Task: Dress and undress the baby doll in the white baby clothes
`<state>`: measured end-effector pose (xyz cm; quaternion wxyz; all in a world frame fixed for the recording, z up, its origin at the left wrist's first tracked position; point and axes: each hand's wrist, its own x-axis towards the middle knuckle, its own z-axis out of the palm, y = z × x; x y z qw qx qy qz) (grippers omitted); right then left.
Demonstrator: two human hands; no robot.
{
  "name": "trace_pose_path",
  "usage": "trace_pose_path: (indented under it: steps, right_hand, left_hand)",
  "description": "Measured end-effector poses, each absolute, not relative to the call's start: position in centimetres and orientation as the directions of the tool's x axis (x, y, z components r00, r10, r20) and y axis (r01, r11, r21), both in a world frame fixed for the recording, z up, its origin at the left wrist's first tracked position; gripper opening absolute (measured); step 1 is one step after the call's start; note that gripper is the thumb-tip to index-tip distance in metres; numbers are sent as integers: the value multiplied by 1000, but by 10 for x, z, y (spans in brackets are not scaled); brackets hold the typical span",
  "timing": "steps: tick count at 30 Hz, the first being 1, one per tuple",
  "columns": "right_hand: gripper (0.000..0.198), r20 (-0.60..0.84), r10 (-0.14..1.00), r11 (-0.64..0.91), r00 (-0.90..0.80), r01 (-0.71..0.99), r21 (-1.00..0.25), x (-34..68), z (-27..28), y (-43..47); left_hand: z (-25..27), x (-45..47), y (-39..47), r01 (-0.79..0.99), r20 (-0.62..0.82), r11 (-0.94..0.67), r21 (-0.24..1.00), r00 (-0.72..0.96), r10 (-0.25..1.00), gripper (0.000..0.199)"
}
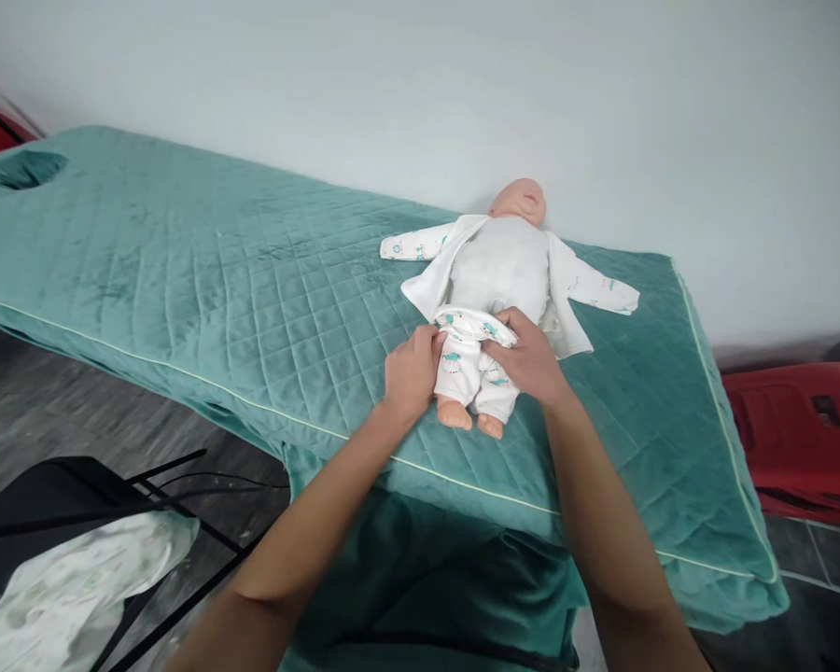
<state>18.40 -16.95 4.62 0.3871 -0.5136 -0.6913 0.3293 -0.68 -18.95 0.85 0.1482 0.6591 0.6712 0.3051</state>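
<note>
A baby doll (pixel 502 261) lies on its back, head toward the wall and feet toward me. Its white printed jacket (pixel 564 271) is spread wide at the front, with both sleeves stretched out sideways. White baby pants (pixel 460 369) with green prints cover the legs, and the bare feet stick out below. At the left side of the waistband, my left hand (pixel 413 371) pinches the cloth. My right hand (pixel 528 359) grips the pants at the other side of the waist, thumb toward the middle. The fingertips of both hands are partly hidden by the fabric.
Under the doll is a padded bed with a green quilted cover (pixel 252 271), a face hole (pixel 26 170) at its far left. A red plastic object (pixel 798 429) stands at the right. At lower left, printed cloth (pixel 91 579) hangs over a black chair (pixel 49 490).
</note>
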Motion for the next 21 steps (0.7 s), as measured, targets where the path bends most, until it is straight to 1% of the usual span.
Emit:
trace_pose_path:
  steps: [2,5,8,10,11,12,14,15,16,17,18,19,21]
  right_hand:
    - [16,192,961,258,-200,390,-884,185,45,-172]
    - [24,186,945,251,-268,236,-939,191,44,-174]
    - [27,246,934,283,-258,117,-952,202,44,-173]
    - [23,297,937,316,-186,79,-946,209,44,-171]
    - [22,313,940,325,-135,79,-942,212,44,-170]
    - [20,323,943,329,-75,89,-940,215,43,-169]
    - [19,311,950,304,35,135,-943,218,41,-166]
    - [21,296,953,282,66,167,-945,219,39,-165]
    - [24,283,956,263,76,208,-942,219,38,-164]
    - [27,278,959,254,58,261,-931,219,37,-162]
    - [31,283,959,263,17,319,-911,218,37,-161]
    - [33,298,954,290,-39,370,-883,216,37,-161]
    - [35,329,932,363,-154,423,-830,213,40,-160]
  left_hand:
    - [5,-10,-191,722,262,-118,681,-90,961,29]
    - [7,-12,-187,548,401,-260,795,-153,903,21]
    - [24,-9,-166,411,513,-408,816,-186,838,12]
    - [41,-4,-144,369,529,-454,811,-133,838,10]
    - [51,-2,-133,354,513,-460,814,-70,855,11]
    - [61,0,-121,340,476,-457,822,30,879,12]
    - [79,3,-101,335,332,-434,836,321,887,14]
    - [86,4,-92,353,233,-429,831,480,846,16]
    - [92,4,-85,378,128,-434,818,616,777,19]
    - [96,4,-80,400,31,-451,798,720,693,23]
    - [98,2,-76,410,-47,-470,782,790,611,27]
    - [98,0,-74,402,-91,-486,776,834,544,29]
    - [93,-6,-72,333,-82,-500,799,885,459,28]
